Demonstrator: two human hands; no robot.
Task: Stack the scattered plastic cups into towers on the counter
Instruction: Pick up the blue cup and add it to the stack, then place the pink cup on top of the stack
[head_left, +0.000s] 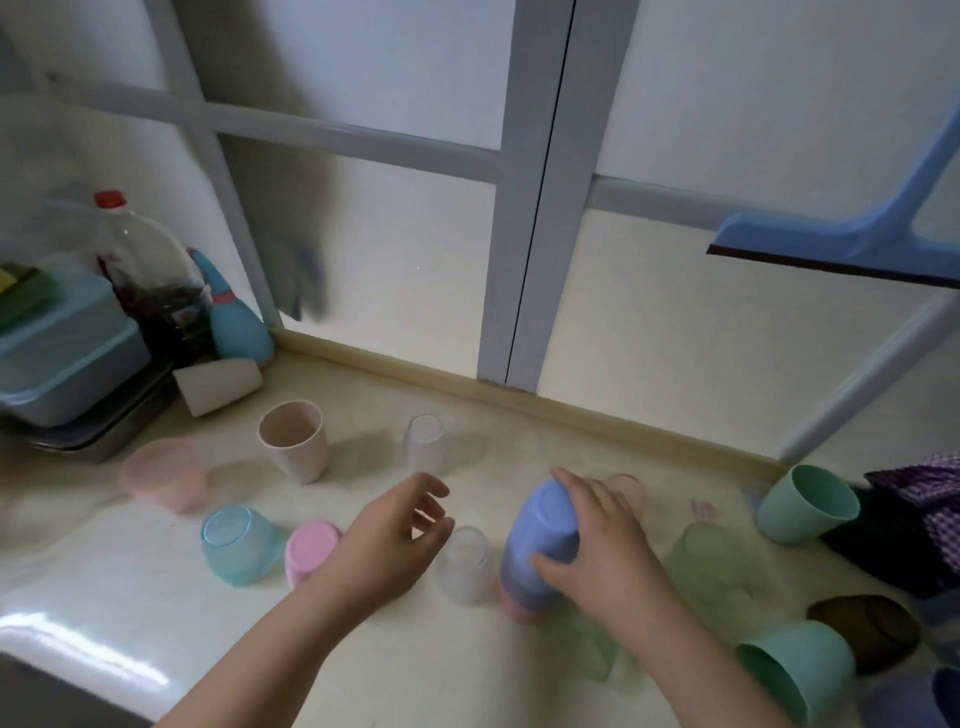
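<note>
My right hand (597, 545) grips an upside-down blue cup (543, 525) that tops a short stack over a pink cup (519, 609) at the counter's middle. My left hand (395, 535) hovers with fingers apart over a clear upside-down cup (465, 566), holding nothing. Scattered around are a pink upside-down cup (309, 551), a light blue upside-down cup (234, 543), a beige upright cup (293, 439), a pale clear cup (425, 441), a translucent pink cup (161, 478), a translucent green cup (706, 561) and two mint cups (805, 504) (795, 670) on their sides.
A beige cup (218, 384) lies on its side at the back left beside a blue spray bottle (236, 322), a red-capped bottle (145, 270) and a blue box (67, 353) on a metal tray (104, 431). A blue squeegee (841, 244) hangs upper right. Checked cloth (924, 499) and a brown bowl (865, 631) sit right.
</note>
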